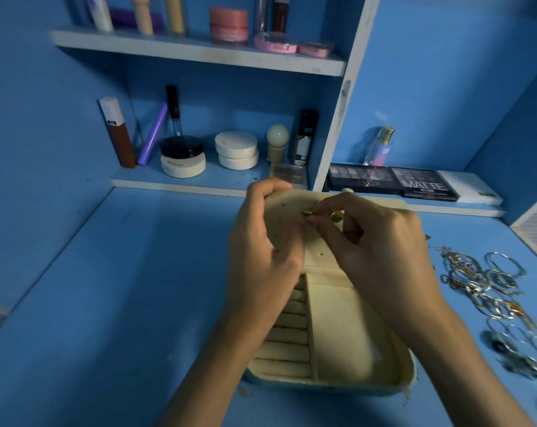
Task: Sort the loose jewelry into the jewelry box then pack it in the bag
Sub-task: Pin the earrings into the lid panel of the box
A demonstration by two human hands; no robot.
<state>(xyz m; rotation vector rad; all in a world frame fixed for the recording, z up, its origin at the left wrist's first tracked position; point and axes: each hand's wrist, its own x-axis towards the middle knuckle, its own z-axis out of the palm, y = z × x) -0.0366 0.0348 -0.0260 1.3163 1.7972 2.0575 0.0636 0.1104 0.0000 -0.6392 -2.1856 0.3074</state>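
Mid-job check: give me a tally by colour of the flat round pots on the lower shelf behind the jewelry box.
White pots: 3
Black pot: 1
Total: 4

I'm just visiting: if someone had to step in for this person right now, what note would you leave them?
The left hand grips the top edge of the perforated cream flap, holding it up.
The right hand pinches a small gold earring against that flap.
The cream-lined jewelry box lies open on the blue table; its ring rolls and side compartment look bare.
A pile of loose silver and gold rings and chains lies right of the box, unsorted.
Done: box opened.
Left: pin this earring, sort the pile, close the box, pack it. No bag is in view.
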